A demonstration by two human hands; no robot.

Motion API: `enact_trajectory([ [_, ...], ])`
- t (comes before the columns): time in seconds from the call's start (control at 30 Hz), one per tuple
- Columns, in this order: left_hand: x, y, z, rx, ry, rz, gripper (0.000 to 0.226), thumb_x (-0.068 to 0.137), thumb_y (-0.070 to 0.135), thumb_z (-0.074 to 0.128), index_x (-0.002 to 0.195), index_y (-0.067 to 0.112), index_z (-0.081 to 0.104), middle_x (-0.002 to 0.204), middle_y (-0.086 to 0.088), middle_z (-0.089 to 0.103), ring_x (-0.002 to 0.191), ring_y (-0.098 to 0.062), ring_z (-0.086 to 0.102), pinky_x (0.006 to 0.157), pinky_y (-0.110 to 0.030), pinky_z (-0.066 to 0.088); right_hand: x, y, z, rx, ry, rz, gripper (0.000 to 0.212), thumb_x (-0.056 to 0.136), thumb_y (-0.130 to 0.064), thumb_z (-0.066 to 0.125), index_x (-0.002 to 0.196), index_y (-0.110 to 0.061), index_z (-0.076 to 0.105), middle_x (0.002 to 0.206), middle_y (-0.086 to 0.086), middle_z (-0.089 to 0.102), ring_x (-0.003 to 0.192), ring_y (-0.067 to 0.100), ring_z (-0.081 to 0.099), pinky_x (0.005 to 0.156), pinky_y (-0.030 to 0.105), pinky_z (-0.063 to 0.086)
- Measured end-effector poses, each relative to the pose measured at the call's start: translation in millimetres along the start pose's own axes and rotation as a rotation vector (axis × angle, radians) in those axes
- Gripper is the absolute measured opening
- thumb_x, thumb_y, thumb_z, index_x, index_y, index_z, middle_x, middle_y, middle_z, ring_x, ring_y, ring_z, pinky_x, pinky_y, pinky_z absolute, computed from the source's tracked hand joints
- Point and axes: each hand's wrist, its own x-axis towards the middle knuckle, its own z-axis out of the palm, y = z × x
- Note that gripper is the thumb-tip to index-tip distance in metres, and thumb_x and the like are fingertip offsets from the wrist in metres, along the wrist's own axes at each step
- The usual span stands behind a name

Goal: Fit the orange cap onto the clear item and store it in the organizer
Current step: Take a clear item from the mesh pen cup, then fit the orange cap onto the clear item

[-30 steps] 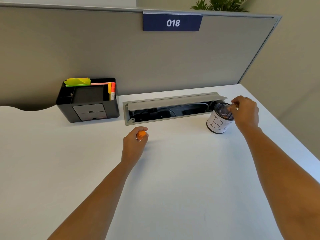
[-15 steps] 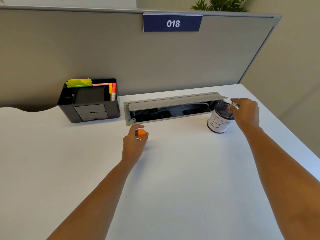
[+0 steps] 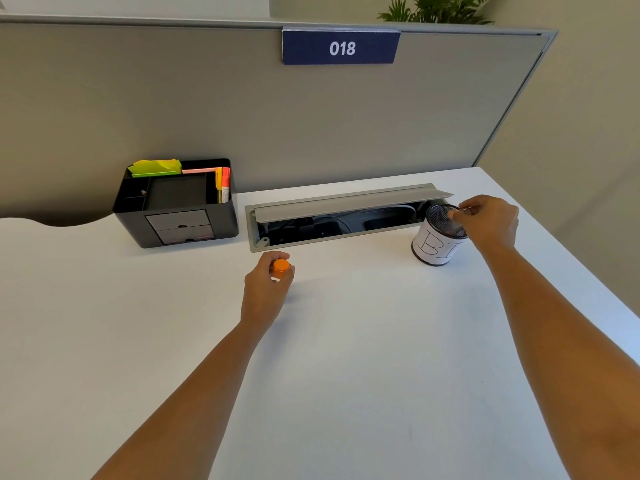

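The left hand [image 3: 265, 289] pinches the orange cap [image 3: 280, 267] between thumb and fingertips, just above the white desk [image 3: 346, 358]. The right hand [image 3: 491, 225] pinches a small clear item [image 3: 458, 213] over the mesh cup's [image 3: 437, 242] rim, well apart from the black organizer [image 3: 180, 206].

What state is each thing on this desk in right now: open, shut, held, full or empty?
Orange cap: held in the left hand, not yet fitted.
Clear item: pinched in the right hand over the mesh cup; details too small to tell.
Mesh cup: upright on the desk, paper label around it.
Cable tray lid: propped open, cables showing.
Organizer: upright, both small drawers shut, sticky notes and markers in its top compartments.
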Motion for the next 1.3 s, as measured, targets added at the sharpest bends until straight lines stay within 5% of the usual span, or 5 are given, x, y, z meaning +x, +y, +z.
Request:
enact_trajectory([
  [0.43, 0.1, 4.9, -1.1, -0.002, 0.008, -0.023, 0.031, 0.087, 0.026, 0.058, 0.116, 0.018, 0.051, 0.119, -0.006, 0.059, 0.096, -0.018, 0.053, 0.079, -0.026, 0.041, 3.1, 6.6, -2.6, 0.290, 0.079, 0.313, 0.034, 0.071, -0.033, 0.076, 0.097, -0.011, 0.072, 0.101, 0.013, 0.072, 0.085, 0.021, 0.061, 0.090, 0.035, 0.052],
  [0.57, -1.3, 8.2, -2.5, -0.057, 0.006, -0.056, 0.032, 0.088, 0.033, 0.055, 0.114, 0.016, 0.051, 0.118, -0.009, 0.062, 0.102, -0.025, 0.058, 0.087, -0.032, 0.047, 1.9, 7.4, -7.4, 0.574, 0.110, 0.535, 0.029, 0.072, -0.027, 0.078, 0.094, -0.010, 0.071, 0.095, 0.008, 0.068, 0.066, 0.013, 0.062, 0.075, 0.024, 0.055],
  [0.67, -3.1, 14.1, -3.1, -0.107, 0.013, -0.074, 0.035, 0.088, 0.035, 0.053, 0.113, 0.011, 0.053, 0.114, -0.015, 0.066, 0.104, -0.030, 0.061, 0.095, -0.040, 0.048, -3.1, 7.1, -10.2, 0.729, 0.018, 0.689, 0.019, 0.074, -0.033, 0.075, 0.074, -0.017, 0.064, 0.088, 0.001, 0.067, 0.061, 0.004, 0.061, 0.056, 0.013, 0.049],
  [0.87, -5.0, 27.4, -2.7, -0.132, 0.015, -0.034, 0.032, 0.087, 0.031, 0.057, 0.110, 0.008, 0.058, 0.107, -0.013, 0.066, 0.099, -0.027, 0.060, 0.085, -0.033, 0.048, -15.1, 4.5, 1.9, 1.031, -0.237, 0.740, 0.023, 0.077, -0.034, 0.072, 0.080, -0.013, 0.063, 0.099, 0.005, 0.068, 0.082, 0.008, 0.066, 0.081, 0.022, 0.055],
  [1.3, 7.5, 64.7, -12.6, -0.301, -0.047, -0.188, 0.036, 0.097, 0.013, 0.025, 0.105, 0.019, 0.060, 0.106, -0.005, 0.050, 0.081, -0.013, 0.048, 0.068, -0.020, 0.046, -72.1, -62.2, 52.0, 1.253, -0.558, 0.689, 0.014, 0.085, -0.016, 0.063, 0.084, -0.001, 0.062, 0.088, 0.015, 0.065, 0.079, 0.017, 0.065, 0.063, 0.021, 0.059],
])
